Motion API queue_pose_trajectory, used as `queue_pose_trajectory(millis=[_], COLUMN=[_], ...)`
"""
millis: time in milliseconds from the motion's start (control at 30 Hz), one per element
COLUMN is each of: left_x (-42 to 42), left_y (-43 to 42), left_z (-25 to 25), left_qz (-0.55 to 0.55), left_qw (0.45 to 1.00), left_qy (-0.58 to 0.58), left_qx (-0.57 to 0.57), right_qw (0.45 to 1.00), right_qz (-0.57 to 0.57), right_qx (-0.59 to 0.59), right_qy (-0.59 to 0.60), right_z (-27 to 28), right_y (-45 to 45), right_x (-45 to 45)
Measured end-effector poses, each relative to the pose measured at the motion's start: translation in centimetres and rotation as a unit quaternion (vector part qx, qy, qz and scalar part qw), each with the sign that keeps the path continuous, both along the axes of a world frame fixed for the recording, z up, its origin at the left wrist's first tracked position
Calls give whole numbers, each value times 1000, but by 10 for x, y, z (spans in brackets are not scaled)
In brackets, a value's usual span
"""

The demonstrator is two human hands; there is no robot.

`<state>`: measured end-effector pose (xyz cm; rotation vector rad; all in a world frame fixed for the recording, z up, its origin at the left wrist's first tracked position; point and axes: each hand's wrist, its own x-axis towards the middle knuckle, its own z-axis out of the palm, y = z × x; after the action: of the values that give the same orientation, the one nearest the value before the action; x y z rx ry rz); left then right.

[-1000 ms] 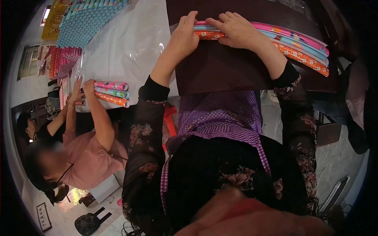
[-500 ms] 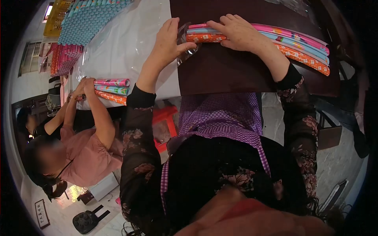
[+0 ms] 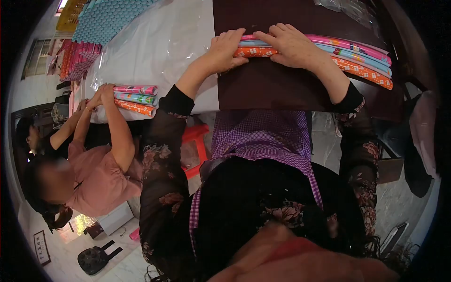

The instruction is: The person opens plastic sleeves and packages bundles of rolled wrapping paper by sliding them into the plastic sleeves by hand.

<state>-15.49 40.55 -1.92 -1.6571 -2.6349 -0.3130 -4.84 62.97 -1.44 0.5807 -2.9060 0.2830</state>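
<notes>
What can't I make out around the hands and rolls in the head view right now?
All in the head view:
Left ends of the patterned rolls: covered by the left hand.
Their middle stretch: behind the right hand.
Blue stack: cut off by the upper edge.
Lettering on the framed sign: too small.

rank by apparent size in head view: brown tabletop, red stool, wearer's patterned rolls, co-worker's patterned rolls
1. Brown tabletop
2. Wearer's patterned rolls
3. Red stool and co-worker's patterned rolls: too alike to rank
</notes>
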Motion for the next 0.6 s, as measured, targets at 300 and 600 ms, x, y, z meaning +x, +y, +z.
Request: queue_pose_trajectory(millis=[300,600], left_x=[-6,-15], left_y=[17,15], left_z=[20,27], left_qz=[-129,-180], left_qw=[989,980], left_qy=[-71,-83], left_qx=[-34,17], right_qw=[999,999], right_qz=[-6,3], right_qx=[-20,-42], right_qy=[-49,-25], right_z=[7,8], right_y=[-2,2], right_x=[1,0])
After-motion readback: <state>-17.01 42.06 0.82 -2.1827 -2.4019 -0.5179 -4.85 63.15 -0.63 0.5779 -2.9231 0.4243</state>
